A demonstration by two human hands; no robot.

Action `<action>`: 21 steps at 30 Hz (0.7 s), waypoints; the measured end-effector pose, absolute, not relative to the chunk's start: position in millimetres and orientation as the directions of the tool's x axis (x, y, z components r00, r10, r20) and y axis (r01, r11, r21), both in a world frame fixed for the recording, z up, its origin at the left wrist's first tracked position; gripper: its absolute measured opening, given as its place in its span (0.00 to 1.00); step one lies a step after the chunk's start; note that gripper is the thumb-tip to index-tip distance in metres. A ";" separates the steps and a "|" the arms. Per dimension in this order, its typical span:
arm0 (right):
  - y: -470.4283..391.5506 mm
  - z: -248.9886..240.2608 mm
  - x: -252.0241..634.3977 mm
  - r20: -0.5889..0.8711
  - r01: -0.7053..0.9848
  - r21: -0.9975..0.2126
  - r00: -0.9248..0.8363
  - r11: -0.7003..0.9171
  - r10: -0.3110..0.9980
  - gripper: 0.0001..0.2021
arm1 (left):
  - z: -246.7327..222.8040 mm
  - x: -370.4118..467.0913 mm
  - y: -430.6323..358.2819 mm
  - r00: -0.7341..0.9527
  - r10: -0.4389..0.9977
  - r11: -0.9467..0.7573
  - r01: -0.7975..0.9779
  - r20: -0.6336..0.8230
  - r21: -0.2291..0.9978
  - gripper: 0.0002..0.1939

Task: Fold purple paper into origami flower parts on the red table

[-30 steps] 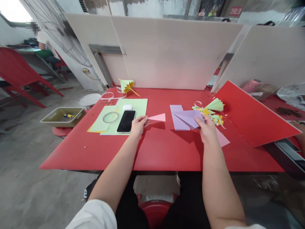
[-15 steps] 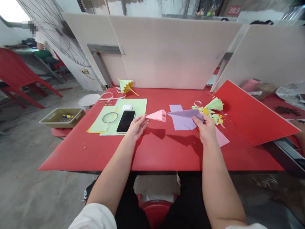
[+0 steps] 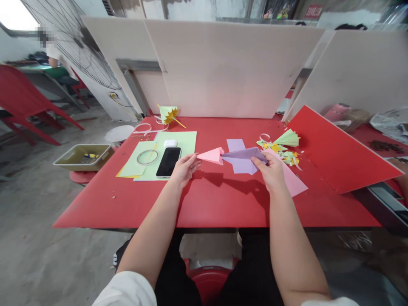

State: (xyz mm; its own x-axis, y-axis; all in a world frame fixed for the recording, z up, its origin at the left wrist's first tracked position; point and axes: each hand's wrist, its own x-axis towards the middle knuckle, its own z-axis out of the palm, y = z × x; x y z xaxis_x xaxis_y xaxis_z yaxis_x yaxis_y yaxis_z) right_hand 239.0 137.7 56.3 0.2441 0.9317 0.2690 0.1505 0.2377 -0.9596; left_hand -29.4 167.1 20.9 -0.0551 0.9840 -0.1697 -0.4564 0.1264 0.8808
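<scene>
My left hand (image 3: 186,168) pinches the narrow tip of a pink folded paper cone (image 3: 211,156), its wider pleated end facing right. My right hand (image 3: 270,168) grips a purple folded paper (image 3: 240,154) between thumb and fingers. The purple paper's pointed end meets the open end of the pink cone; whether it reaches inside I cannot tell. Both pieces are held above the red table. Flat purple paper (image 3: 236,145) lies beneath them, and a pink sheet (image 3: 295,182) lies partly behind my right hand.
Left on the red table (image 3: 216,212) are green sheets (image 3: 188,140), a phone (image 3: 168,162), a white case (image 3: 170,143) and a tape ring (image 3: 147,157). A paper umbrella (image 3: 168,114) stands behind. Green folded paper (image 3: 287,138) and a tilted red board (image 3: 338,157) are at right.
My right hand has moved slightly left with the purple folded paper, bringing its point to the pink cone's wide end. My left hand has barely moved.
</scene>
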 end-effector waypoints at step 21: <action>121.4 18.5 143.3 -0.320 -0.159 -0.917 -0.248 -0.364 0.914 0.12 | 31.0 -20.9 161.2 -0.070 0.997 -0.062 -0.733 0.015 0.678 0.14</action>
